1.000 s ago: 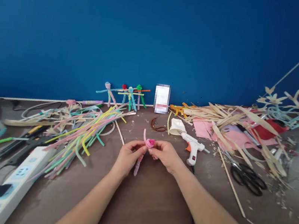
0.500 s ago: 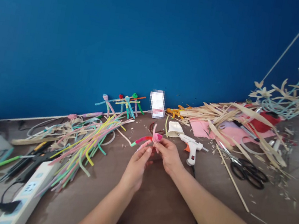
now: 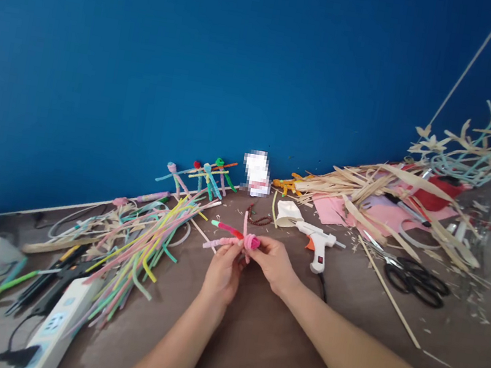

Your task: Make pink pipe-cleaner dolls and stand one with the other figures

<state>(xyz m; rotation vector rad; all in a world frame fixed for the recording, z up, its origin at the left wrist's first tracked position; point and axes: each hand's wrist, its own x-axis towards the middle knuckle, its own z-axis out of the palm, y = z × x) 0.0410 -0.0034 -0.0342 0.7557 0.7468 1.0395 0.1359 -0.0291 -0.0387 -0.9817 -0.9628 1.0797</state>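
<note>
My left hand (image 3: 221,276) and right hand (image 3: 276,265) both pinch the fuzzy pink piece (image 3: 243,240), just below the frame's centre. I judge it light, soft and bendable, easily squashed, best held close beside its rolled coil (image 3: 253,243).

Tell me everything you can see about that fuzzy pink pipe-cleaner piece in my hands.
The fuzzy pink pipe-cleaner piece looks soft and bendable. It has a rounded coil, pale pink around a deeper pink. A pale pink strand stands up beside the coil; a red strand with a mint-green tip and a pink-and-lilac strand point left. The left hand pinches near the strands' base, the right hand grips the coil. Fingers hide where the parts join.
</note>
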